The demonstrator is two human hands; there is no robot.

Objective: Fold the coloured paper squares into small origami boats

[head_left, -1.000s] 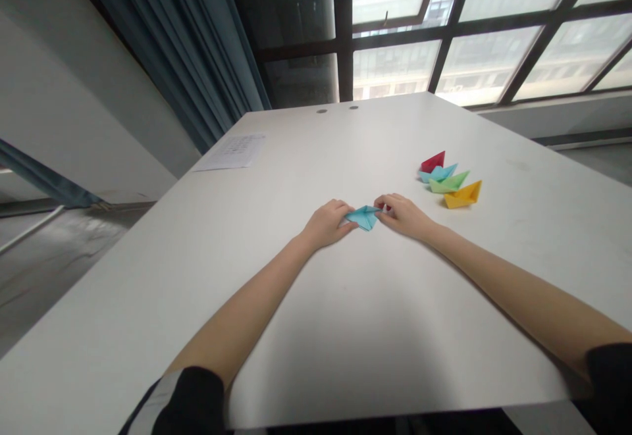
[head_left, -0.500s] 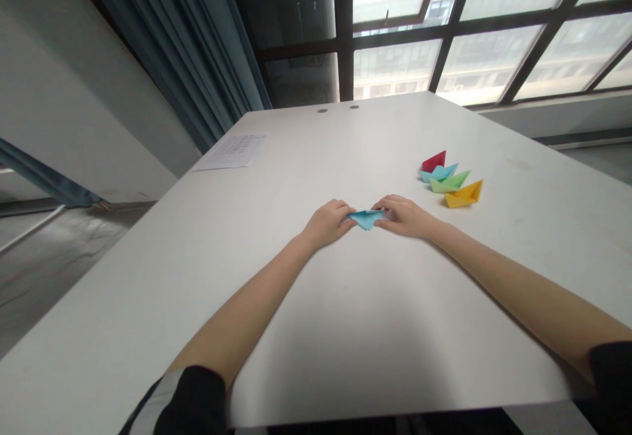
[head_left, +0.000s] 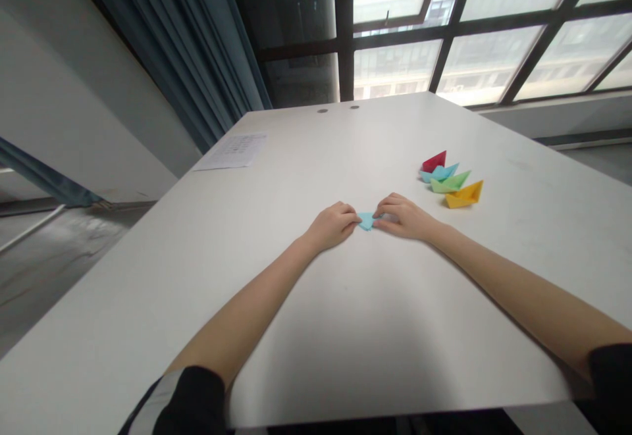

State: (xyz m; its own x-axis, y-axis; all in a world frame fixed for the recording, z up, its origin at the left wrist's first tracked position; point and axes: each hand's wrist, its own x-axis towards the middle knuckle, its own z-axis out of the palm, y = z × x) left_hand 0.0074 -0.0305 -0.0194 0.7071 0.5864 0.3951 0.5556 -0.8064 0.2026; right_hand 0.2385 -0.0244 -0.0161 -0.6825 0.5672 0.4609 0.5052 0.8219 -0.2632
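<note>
Small folded blue paper [head_left: 366,220], mostly covered

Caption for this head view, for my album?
Left hand and right hand pinch blue folded paper on white table; four paper boats nearby.

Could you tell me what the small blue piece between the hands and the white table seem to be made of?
The blue piece, pinched between the left hand and right hand, looks like thin matte coloured paper: flat faces and sharp creased edges. The table seems a smooth white laminate or painted board, with a faint sheen; which of the two is unclear.
</note>
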